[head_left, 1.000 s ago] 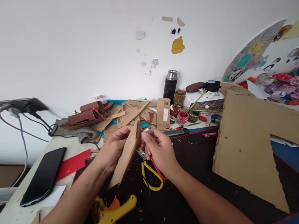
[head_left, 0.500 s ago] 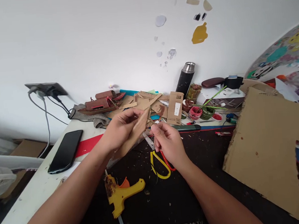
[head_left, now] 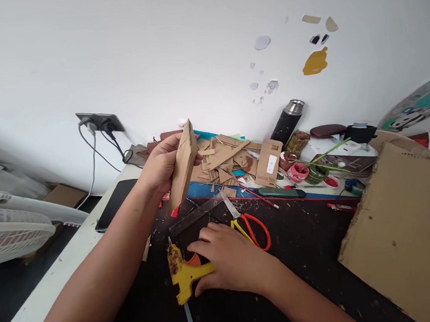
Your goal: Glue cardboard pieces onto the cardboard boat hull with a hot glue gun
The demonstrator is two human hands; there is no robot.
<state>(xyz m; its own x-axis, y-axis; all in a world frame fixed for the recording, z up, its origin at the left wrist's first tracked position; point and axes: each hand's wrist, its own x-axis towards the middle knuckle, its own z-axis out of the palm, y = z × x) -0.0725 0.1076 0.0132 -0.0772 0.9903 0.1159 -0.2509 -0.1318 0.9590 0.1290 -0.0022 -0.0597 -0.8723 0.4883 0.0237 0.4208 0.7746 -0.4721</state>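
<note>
My left hand is closed on a folded, boat-like piece of cardboard, held tilted above the desk with its pointed end up. Lower down, my right hand is round the handle of a yellow hot glue gun, thumb below and fingers above near the orange trigger. The gun lies on the dark mat, its glue stick trailing from the back. Just beyond the right hand are scissors with red and yellow handles. A clear ruler lies beneath the cardboard piece.
Cardboard scraps pile up against the wall. Paint jars and a black thermos stand to their right. A large cardboard sheet covers the right side. A phone lies at left, near a fan.
My left hand has raised the cardboard piece and turned it more upright. My right hand has left it and come down to the glue gun's handle. The view has shifted left.
</note>
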